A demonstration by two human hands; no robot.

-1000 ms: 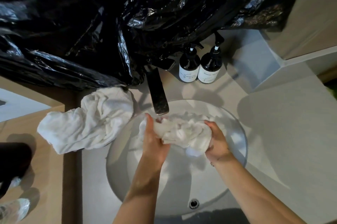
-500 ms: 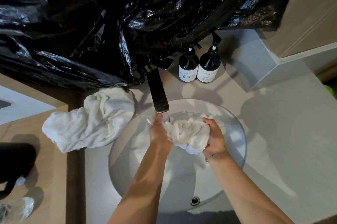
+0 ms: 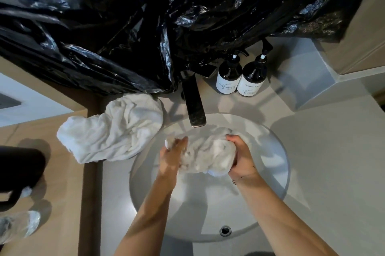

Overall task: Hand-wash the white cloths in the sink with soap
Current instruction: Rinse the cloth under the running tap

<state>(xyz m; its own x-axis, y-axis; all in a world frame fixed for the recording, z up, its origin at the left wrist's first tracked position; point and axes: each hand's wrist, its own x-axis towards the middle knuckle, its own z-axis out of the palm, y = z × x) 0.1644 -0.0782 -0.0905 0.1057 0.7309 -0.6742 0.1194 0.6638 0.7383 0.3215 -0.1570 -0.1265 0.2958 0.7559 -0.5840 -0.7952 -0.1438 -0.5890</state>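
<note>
A view looking down onto a bathroom counter, pale grey, with a round white sink set into it. Crumpled black plastic sheeting hangs across the whole top of the view, covering the wall behind the sink. To the left of the counter is a tan wooden surface.

A large white towel lies bunched on the counter to the left of the sink, one edge draped over the sink's rim.

Two bare forearms reach in from the bottom edge. Over the middle of the sink, just below the spout of a dark flat tap, both hands hold a wet white cloth wadded between them. The left hand grips the cloth's left end, a small tuft of it sticking out above the fingers. The right hand has its fingers curled tightly round the cloth's right end, and a thin bracelet circles that wrist.

Behind the sink, to the right of the tap, stand two dark pump bottles with white labels, touching each other.

A small round overflow hole sits in the sink's near wall.
</note>
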